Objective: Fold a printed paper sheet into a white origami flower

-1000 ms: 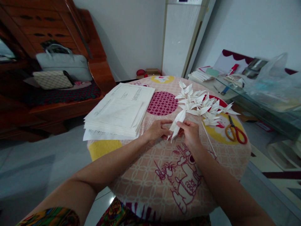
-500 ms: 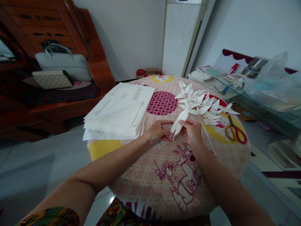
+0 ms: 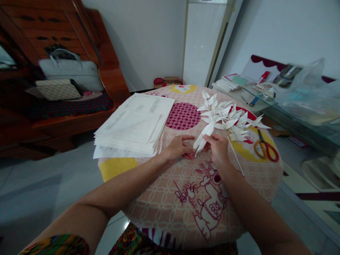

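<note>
A narrow, pointed piece of folded white paper is pinched between the thumb and fingers of my right hand, tilted over the table. My left hand is beside its lower end. Its fingers are bent and apart, and the thumb side is close to the paper's tip; whether they touch is unclear. Just beyond the held piece lies a pile of folded white paper flowers with pointed petals. A thin white stick rests to the right of my right hand.
The round table has a patterned pink cloth. A paper stack lies left, and scissors with orange and red handles lie right. A glass-topped stand holding a plastic bag is at right. A wooden seat with bags is at left.
The folded paper's lower end has shifted very slightly in my right hand. My left fingers have moved only a little, and everything else on the table stays put.
</note>
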